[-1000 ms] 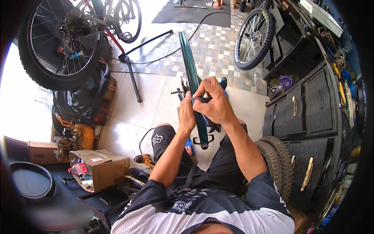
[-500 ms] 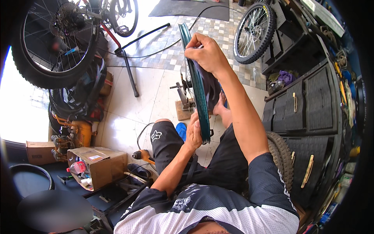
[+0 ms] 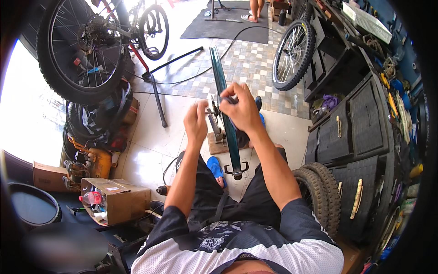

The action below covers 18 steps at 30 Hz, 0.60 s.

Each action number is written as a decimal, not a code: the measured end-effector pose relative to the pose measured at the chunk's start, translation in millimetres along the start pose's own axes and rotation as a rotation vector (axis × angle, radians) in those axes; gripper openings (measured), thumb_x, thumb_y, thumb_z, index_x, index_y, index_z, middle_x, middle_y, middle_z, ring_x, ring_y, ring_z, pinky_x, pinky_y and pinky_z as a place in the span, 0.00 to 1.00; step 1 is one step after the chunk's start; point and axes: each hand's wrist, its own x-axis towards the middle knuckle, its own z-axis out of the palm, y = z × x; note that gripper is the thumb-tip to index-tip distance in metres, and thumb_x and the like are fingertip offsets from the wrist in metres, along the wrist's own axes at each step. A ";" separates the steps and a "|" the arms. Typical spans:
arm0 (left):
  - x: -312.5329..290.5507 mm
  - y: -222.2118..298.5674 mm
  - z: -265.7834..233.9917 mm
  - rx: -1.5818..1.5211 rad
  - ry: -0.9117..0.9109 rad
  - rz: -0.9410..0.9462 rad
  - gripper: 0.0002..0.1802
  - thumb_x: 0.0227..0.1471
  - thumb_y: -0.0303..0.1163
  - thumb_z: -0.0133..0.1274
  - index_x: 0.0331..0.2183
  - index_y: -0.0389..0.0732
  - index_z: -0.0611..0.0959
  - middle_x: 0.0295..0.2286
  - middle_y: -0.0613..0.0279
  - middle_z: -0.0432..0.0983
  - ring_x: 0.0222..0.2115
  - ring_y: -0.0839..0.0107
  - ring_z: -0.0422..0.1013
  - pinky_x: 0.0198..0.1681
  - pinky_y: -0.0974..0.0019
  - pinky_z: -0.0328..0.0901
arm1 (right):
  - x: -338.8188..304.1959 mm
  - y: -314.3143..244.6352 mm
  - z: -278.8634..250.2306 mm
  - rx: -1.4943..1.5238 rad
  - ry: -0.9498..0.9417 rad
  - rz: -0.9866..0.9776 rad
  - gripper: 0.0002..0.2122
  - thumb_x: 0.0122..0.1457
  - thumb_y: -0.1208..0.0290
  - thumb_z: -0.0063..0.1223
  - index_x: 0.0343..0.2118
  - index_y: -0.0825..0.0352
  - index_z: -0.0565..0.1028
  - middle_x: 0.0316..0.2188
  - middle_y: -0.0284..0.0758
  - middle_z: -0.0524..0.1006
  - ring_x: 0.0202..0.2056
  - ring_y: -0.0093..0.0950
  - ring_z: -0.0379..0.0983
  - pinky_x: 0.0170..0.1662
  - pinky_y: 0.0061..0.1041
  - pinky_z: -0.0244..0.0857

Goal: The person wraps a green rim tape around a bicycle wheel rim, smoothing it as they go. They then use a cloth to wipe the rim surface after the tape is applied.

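Note:
A teal bicycle wheel rim (image 3: 232,141), without a tyre, stands upright and nearly edge-on between my knees. Its hub sits at a metal stand (image 3: 214,125) on a wooden block (image 3: 216,145). My right hand (image 3: 241,109) is at the rim's right side, fingers closed on a dark cloth (image 3: 232,99) that is mostly hidden by the hand and forearm. To the left of the rim, apart from it, my left hand (image 3: 196,123) is raised near the hub; its fingertips are blurred. A black U-shaped bracket (image 3: 237,171) straddles the rim's near end.
A bicycle (image 3: 86,41) hangs at the far left. Black drawers (image 3: 356,114) line the right side, with tyres (image 3: 319,192) beside my leg and another wheel (image 3: 294,55) farther off. A cardboard box (image 3: 123,203) and an orange compressor (image 3: 98,162) stand left. Another person's legs (image 3: 256,9) show at the back.
My left hand has left the rim's near end and risen to the left of the hub. My right hand has come down and nearer along the rim with the cloth.

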 end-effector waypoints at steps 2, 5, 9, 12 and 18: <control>50.2 16.2 21.1 -0.225 0.055 -0.013 0.23 0.75 0.40 0.43 0.50 0.31 0.85 0.41 0.47 0.86 0.40 0.60 0.82 0.47 0.62 0.72 | -27.5 -9.0 -2.8 0.035 -0.001 0.056 0.08 0.52 0.76 0.61 0.36 0.67 0.80 0.32 0.37 0.73 0.37 0.33 0.72 0.44 0.31 0.69; 107.2 5.2 38.9 -0.204 0.003 0.016 0.28 0.76 0.44 0.40 0.52 0.31 0.84 0.44 0.48 0.85 0.44 0.62 0.80 0.53 0.61 0.70 | -54.1 -17.2 -6.8 -0.004 -0.009 0.019 0.08 0.51 0.78 0.62 0.35 0.66 0.80 0.32 0.36 0.73 0.36 0.31 0.71 0.41 0.30 0.69; 107.9 2.6 64.2 -0.333 -0.176 -0.221 0.27 0.77 0.45 0.36 0.45 0.34 0.84 0.31 0.61 0.79 0.31 0.71 0.72 0.41 0.62 0.68 | -69.8 -13.1 -10.1 -0.014 -0.002 0.011 0.07 0.49 0.80 0.63 0.33 0.66 0.80 0.30 0.35 0.70 0.34 0.29 0.69 0.39 0.28 0.67; 87.2 -4.7 74.8 -0.458 -0.145 -0.170 0.23 0.76 0.44 0.40 0.47 0.38 0.83 0.32 0.66 0.78 0.32 0.75 0.72 0.39 0.68 0.68 | -64.2 -10.5 -7.6 0.043 0.009 -0.008 0.07 0.49 0.81 0.63 0.32 0.66 0.79 0.30 0.34 0.69 0.33 0.28 0.68 0.38 0.27 0.65; 41.2 -0.6 63.9 -0.577 -0.227 -0.102 0.11 0.71 0.32 0.51 0.48 0.39 0.82 0.37 0.69 0.79 0.35 0.80 0.72 0.39 0.74 0.68 | -27.3 2.8 0.0 0.098 -0.034 0.001 0.06 0.51 0.81 0.60 0.32 0.67 0.76 0.28 0.32 0.67 0.31 0.25 0.68 0.37 0.26 0.64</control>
